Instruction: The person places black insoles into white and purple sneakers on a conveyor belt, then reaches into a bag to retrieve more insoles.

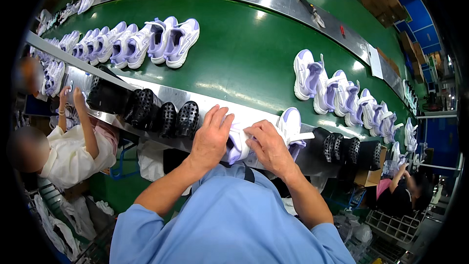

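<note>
Shoe, wht w/ lilac pts

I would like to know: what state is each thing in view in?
Middle shoe: partly covered
Left hand: on middle shoe, grip unclear
Right hand: at middle shoe, fingers bent, grip unclear
Shoe beside right hand: upright, strap sticking out
Left row of shoes: mostly upright
Right row of shoes: mostly upright

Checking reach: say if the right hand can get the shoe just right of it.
Likely yes: that shoe stands beside the right hand, nothing visible between, though it seems to touch another shoe.
</note>
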Available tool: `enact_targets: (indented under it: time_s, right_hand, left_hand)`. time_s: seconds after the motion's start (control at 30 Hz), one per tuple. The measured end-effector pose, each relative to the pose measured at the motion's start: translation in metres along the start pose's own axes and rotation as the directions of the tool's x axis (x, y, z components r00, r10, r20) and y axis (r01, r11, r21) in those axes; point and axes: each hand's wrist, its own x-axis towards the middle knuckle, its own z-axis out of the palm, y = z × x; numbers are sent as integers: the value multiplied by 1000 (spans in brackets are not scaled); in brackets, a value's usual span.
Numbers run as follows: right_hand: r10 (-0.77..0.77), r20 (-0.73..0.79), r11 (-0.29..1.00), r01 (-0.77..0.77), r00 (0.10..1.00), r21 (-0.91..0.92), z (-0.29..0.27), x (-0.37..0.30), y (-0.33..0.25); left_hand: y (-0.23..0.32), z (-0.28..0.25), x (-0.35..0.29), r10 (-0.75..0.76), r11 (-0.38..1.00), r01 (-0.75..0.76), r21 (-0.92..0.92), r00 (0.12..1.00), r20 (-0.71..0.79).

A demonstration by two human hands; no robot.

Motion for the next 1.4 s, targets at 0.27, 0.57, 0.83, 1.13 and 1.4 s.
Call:
enact_targets:
  time_s: [0.27, 0.57, 0.83, 1.13, 1.4]
  right_hand:
    - [255, 74, 953, -264, 964, 146, 20, -22, 7]
    - [168, 55, 953, -177, 984, 247, 14, -43, -15]
    - [319, 19, 902, -310, 947, 301, 15, -29, -8]
    - [314, 22, 921, -310, 949, 237, 15, -18, -5]
    - [342, 129, 934, -352, 931, 64, 11, 4, -5]
  left_hand:
    - [-13, 5, 8, 154, 985, -161, 63, 982, 106]
    - [-36, 13, 18, 271, 962, -271, -22, 951, 146]
    - [-27, 2, 32, 346, 938, -347, -18, 929, 130]
    - [-25, 4, 34, 371, 928, -372, -14, 919, 136]
    - [-27, 4, 31, 350, 937, -346, -50, 927, 132]
